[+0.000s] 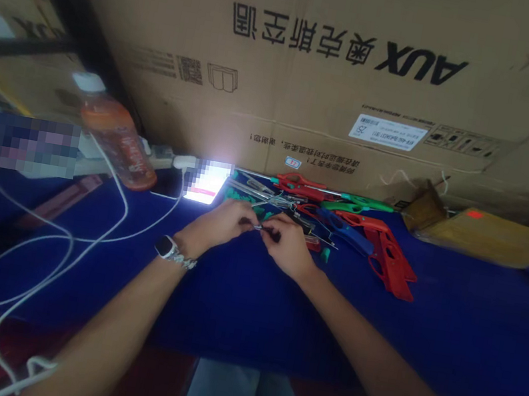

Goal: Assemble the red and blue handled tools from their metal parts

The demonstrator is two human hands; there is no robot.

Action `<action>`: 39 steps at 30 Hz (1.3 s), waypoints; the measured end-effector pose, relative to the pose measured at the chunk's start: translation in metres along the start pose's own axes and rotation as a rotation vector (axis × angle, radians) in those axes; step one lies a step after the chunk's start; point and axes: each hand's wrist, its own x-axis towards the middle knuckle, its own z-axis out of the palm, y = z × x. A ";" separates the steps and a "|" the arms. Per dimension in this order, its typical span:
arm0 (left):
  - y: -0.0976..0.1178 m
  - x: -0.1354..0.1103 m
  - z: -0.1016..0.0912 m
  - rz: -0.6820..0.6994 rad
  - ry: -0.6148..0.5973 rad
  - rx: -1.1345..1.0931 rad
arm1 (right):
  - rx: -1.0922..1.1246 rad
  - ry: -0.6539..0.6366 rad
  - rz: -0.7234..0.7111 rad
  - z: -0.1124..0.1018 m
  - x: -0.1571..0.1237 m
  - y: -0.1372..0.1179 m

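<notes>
Over the blue table, my left hand [229, 219] and my right hand [286, 243] meet fingertip to fingertip. Both pinch a small, thin, light-coloured metallic piece [258, 227], mostly hidden by the fingers, so its kind is unclear. Just beyond them lies a pile of long-nosed gas lighter parts. A red lighter handle [302, 184], a green lighter handle [357, 205] and a blue lighter handle [345, 230] are among them. To the right, red trigger-shaped handles [393, 260] lie together. A small green cap [325, 255] rests near my right hand.
A large cardboard box [280, 106] stands at the back. A lit phone [209, 182] leans left of the pile. An orange drink bottle [120, 137] tilts beside a power strip [93, 159]. White cables [66, 259] loop across the left, and a yellowish package [501, 239] lies right.
</notes>
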 end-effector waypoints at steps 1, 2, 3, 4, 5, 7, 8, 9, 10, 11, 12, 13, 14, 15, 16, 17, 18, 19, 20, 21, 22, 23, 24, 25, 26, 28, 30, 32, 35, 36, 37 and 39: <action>-0.001 0.000 0.001 0.005 0.005 0.009 | -0.012 -0.002 -0.008 0.000 0.000 0.000; -0.002 0.001 0.001 0.010 0.008 0.016 | -0.022 -0.003 -0.014 0.000 0.000 0.001; -0.002 0.001 0.001 0.017 0.006 0.021 | -0.030 -0.003 -0.018 0.000 0.000 0.001; -0.003 0.001 0.001 0.025 0.000 0.027 | -0.035 -0.004 -0.020 0.000 0.000 0.002; -0.003 0.001 0.001 0.035 -0.010 0.032 | -0.037 -0.004 -0.022 0.000 0.000 0.002; -0.003 0.001 0.001 0.052 -0.023 0.040 | -0.035 -0.007 -0.029 0.000 0.001 0.003; -0.002 0.002 0.001 0.056 -0.028 0.042 | -0.033 -0.010 -0.034 0.000 0.001 0.003; -0.002 0.002 0.001 0.057 -0.031 0.044 | -0.029 -0.013 -0.039 0.000 0.001 0.003; -0.001 0.002 0.001 0.054 -0.030 0.046 | -0.024 -0.019 -0.041 -0.001 0.001 0.003; -0.001 0.002 0.001 0.046 -0.027 0.047 | -0.018 -0.024 -0.039 -0.001 0.001 0.003; -0.001 0.002 0.001 0.037 -0.027 0.048 | -0.013 -0.025 -0.034 -0.001 0.001 0.003; -0.001 0.001 0.001 0.029 -0.030 0.048 | -0.009 -0.027 -0.026 -0.001 0.002 0.003; -0.001 0.001 0.000 0.020 -0.035 0.045 | -0.006 -0.028 -0.019 -0.002 0.002 0.003; -0.002 0.000 -0.002 0.010 -0.042 0.039 | -0.006 -0.027 -0.013 -0.002 0.002 0.002; -0.003 0.000 -0.003 -0.002 -0.053 0.030 | -0.010 -0.027 -0.009 -0.003 0.002 0.002; -0.004 -0.001 -0.004 -0.016 -0.063 0.017 | -0.015 -0.028 -0.008 -0.003 0.002 0.002; -0.006 -0.001 -0.005 -0.032 -0.072 0.000 | -0.021 -0.030 -0.007 -0.003 0.002 0.001; -0.007 -0.002 -0.006 -0.052 -0.077 -0.020 | -0.027 -0.031 -0.004 -0.003 0.003 0.001; -0.007 -0.002 -0.007 -0.073 -0.079 -0.041 | -0.032 -0.029 0.000 -0.003 0.003 0.001; -0.007 -0.002 -0.007 -0.091 -0.083 -0.055 | -0.036 -0.027 0.005 -0.003 0.003 0.001; -0.006 -0.001 -0.006 -0.104 -0.085 -0.057 | -0.037 -0.026 0.009 -0.003 0.003 0.000; -0.005 -0.001 -0.006 -0.111 -0.085 -0.048 | -0.038 -0.025 0.010 -0.003 0.003 0.000; -0.003 0.000 -0.005 -0.111 -0.085 -0.029 | -0.040 -0.025 0.010 -0.003 0.003 0.000; -0.002 0.000 -0.004 -0.105 -0.085 -0.004 | -0.041 -0.025 0.008 -0.003 0.003 0.000; -0.001 0.001 -0.002 -0.095 -0.084 0.018 | -0.041 -0.026 0.005 -0.003 0.003 0.000; 0.000 0.002 -0.001 -0.081 -0.084 0.037 | -0.042 -0.029 0.000 -0.004 0.003 0.000; 0.000 0.002 0.000 -0.069 -0.083 0.028 | -0.039 -0.034 -0.002 -0.004 0.003 -0.001; -0.002 0.002 -0.001 -0.070 -0.071 0.017 | -0.044 -0.035 -0.001 -0.005 0.003 -0.002; -0.004 0.002 -0.003 -0.114 -0.053 0.008 | -0.048 -0.019 0.019 -0.004 0.003 -0.002; -0.005 0.002 -0.004 -0.131 -0.053 0.009 | -0.045 -0.011 0.026 -0.004 0.003 -0.002; -0.004 0.001 -0.004 -0.145 -0.055 0.011 | -0.041 -0.003 0.031 -0.003 0.003 -0.001; -0.002 0.001 -0.004 -0.162 -0.061 0.019 | -0.035 0.007 0.026 -0.002 0.002 -0.001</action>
